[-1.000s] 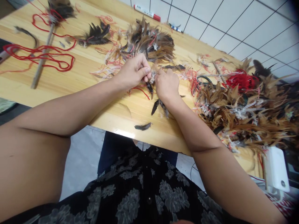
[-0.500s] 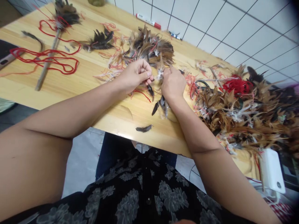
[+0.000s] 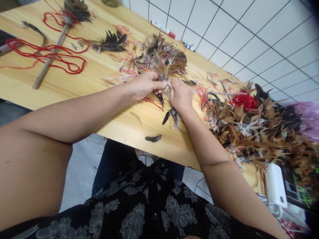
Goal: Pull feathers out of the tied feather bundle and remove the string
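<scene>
My left hand (image 3: 146, 87) and my right hand (image 3: 180, 94) meet over the wooden table (image 3: 82, 79), both with fingers pinched on a small bunch of feathers (image 3: 164, 78). Brown tips of the bunch stand up above my fingers, and dark feather ends (image 3: 171, 115) hang below my right hand. Just behind my hands lies a loose pile of brown and black feathers (image 3: 163, 54) mixed with red and white thread. A single dark feather (image 3: 153, 137) rests near the table's front edge.
A large heap of brown feathers (image 3: 259, 132) with a red thread bundle (image 3: 245, 99) fills the right. Red cord (image 3: 50, 56) loops around a stick (image 3: 48, 61) at the left, beside a black feather tuft (image 3: 111, 41). A red-capped marker (image 3: 161, 29) lies at the back; a white device (image 3: 275, 186) at the right edge.
My hands have drawn closer together on the bunch, and its brown tips now stand higher above my fingers. The view has shifted slightly, showing more of the right side.
</scene>
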Tool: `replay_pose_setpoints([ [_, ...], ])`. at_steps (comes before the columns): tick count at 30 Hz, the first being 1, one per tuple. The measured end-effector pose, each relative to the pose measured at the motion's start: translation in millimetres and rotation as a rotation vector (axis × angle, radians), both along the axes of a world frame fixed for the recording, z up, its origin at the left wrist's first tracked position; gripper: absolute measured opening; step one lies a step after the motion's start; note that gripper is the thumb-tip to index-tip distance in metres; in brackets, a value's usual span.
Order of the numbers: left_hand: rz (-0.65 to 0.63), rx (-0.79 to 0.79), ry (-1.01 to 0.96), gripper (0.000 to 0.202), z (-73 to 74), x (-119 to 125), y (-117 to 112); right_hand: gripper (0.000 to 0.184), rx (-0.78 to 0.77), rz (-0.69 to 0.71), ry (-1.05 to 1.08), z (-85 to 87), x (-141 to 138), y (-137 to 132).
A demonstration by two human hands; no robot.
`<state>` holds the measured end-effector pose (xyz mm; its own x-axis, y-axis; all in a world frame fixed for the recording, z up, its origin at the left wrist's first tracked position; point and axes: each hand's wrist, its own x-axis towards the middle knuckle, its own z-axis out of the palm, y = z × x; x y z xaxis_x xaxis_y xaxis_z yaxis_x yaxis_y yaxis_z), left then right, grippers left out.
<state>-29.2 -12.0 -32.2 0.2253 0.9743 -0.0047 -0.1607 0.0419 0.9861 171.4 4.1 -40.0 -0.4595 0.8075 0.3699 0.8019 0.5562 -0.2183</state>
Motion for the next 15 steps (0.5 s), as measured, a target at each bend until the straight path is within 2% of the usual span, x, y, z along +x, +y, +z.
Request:
replay_pose_setpoints([
  [4,0.088,0.07,0.068,0.037,-4.7,-3.1,5.4,0.034,-0.16,0.039,0.141,-1.8,6.3,12.4],
  [7,0.111,0.132,0.095,0.037,-0.3,-0.5,3.7,0.05,-0.286,0.101,0.344,-2.2,9.8,20.0],
  [11,0.095,0.221,0.127,0.047,10.7,2.2,-1.2,0.076,-0.505,0.202,0.671,3.0,7.6,19.0],
  [15,0.058,0.302,0.177,0.05,10.8,-2.8,1.4,0.08,-0.769,0.212,0.883,13.7,1.3,7.8],
])
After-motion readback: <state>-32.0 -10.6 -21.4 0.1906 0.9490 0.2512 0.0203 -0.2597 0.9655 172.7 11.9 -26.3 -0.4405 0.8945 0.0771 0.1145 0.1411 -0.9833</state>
